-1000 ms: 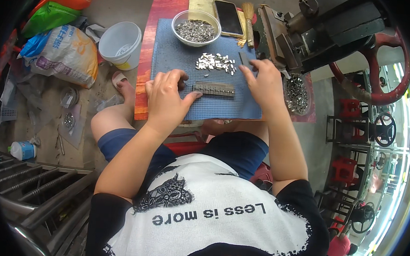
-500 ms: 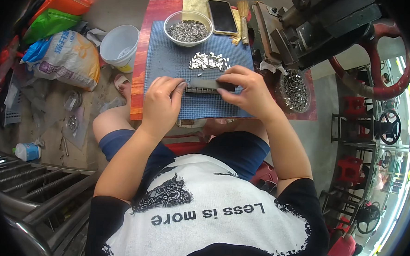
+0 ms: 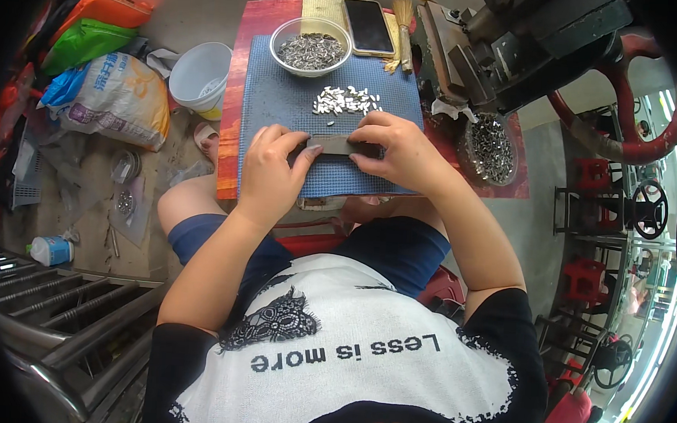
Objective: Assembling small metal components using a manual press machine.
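Between my two hands lies a dark, rectangular block (image 3: 332,144), low over the blue textured mat (image 3: 272,93). My left hand (image 3: 276,162) pinches its left end, with the thumb along the near side. At the right end, my right hand (image 3: 395,152) grips it between thumb and fingers. The fingers hide both ends. Just beyond the block is a loose pile of small, shiny silver pieces (image 3: 344,101), and a single piece (image 3: 330,123) lies apart from it, nearer the block.
A clear bowl (image 3: 310,66) of small metal pieces stands at the mat's far side. Behind it are a phone (image 3: 368,26) and a short brush (image 3: 402,32). To the right, a container (image 3: 489,149) of metal bits sits below a machine with a red handwheel (image 3: 637,143). A white bucket (image 3: 199,74) stands left.
My left thumb has moved right onto the block's near side. A smooth dark face now shows where a ridged near edge was visible. My right fingers have shifted slightly left.
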`<state>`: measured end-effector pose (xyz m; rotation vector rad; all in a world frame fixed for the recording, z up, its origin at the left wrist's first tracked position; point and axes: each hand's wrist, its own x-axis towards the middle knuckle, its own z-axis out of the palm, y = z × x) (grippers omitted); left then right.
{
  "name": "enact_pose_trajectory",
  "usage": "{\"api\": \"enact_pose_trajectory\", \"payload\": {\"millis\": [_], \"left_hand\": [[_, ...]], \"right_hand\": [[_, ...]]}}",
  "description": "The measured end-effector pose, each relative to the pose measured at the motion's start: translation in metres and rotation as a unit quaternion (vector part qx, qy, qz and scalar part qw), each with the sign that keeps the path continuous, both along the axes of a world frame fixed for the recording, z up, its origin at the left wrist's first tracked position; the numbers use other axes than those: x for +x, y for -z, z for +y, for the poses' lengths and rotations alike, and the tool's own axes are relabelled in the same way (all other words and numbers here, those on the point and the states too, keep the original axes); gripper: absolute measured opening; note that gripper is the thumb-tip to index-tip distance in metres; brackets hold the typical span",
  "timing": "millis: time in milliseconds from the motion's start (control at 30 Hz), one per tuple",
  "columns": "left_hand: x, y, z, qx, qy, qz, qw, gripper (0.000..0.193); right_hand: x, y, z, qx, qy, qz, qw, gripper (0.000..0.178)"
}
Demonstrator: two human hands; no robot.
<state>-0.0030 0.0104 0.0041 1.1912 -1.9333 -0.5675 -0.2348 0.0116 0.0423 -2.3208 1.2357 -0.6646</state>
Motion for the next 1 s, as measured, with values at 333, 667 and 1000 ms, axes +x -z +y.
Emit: {"api": "enact_pose_trajectory", "payload": {"millis": [333,667,1000], "left_hand": [[-0.001,-0.014,-0.01,0.074,0.093,-0.063,0.991,0.027],[-0.139,-0.066,-0.08,-0.019,0.176,0.021,0.984,0.116],[-0.228,-0.041,-0.098,-0.063,0.128,0.058,0.988,0.126]], "right_hand": [[-0.006,0.0,0.002,0.014,-0.026,0.003,1.0,0.026],[-0.094,-0.077,-0.002,-0.162,0.407,-0.006,0.899,0.033],[-0.121,-0.065,-0.022,-0.166,0.359,0.06,0.916,0.034]]}}
